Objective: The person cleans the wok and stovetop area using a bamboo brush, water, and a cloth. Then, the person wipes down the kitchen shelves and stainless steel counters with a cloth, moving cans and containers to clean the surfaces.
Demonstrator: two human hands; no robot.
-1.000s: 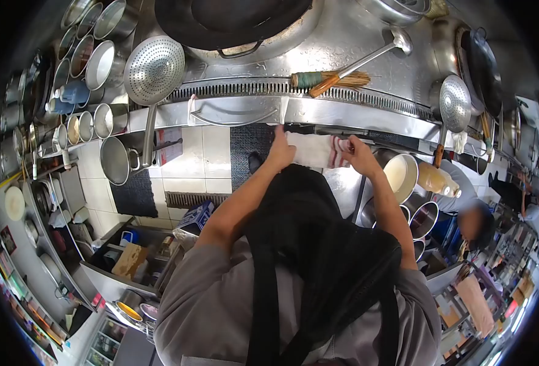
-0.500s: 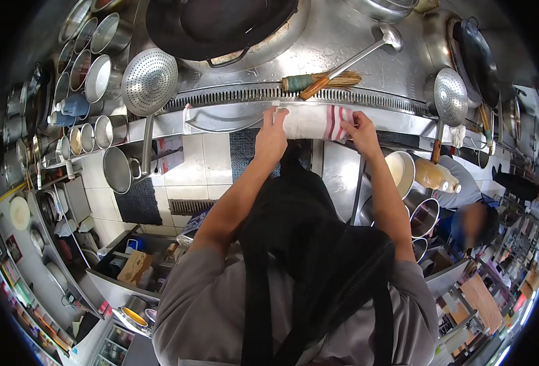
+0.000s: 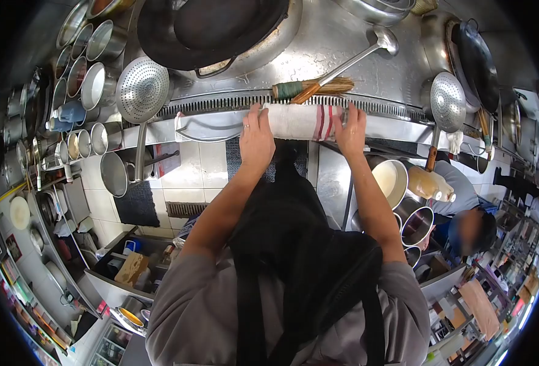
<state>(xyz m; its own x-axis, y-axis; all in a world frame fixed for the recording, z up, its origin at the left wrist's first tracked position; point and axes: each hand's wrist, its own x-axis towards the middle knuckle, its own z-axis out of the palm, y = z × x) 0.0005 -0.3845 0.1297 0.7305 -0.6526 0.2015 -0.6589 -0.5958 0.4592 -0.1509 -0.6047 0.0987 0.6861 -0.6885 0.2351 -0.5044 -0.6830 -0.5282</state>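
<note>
Towel (image 3: pixel 291 122), white with red stripes near one end, lies between the two hands along the front rail (image 3: pixel 391 127) of the steel range. The left hand (image 3: pixel 257 137) is at its plain end, fingers extended up over the rail, with the edge of the hand close against the cloth. The right hand (image 3: pixel 350 131) is at the striped end, its thumb side against the cloth just beside the stripes and its fingers reaching over the rail. Neither hand is clenched into a fist; whether either one pinches the cloth or only presses on it cannot be told. The middle of the towel is uncovered by the hands.

Just beyond the towel, a bamboo brush (image 3: pixel 288 90) with a green-bound handle lies near the slotted drain grate (image 3: pixel 221 102), and the wooden handle of a ladle (image 3: pixel 349 64) crosses over it. A black wok (image 3: pixel 221 30) sits farther back on the range. To the left of the hands hangs a perforated skimmer (image 3: pixel 142 89); on the right is a wooden-handled strainer (image 3: pixel 447 102), well apart from the right hand.
</note>
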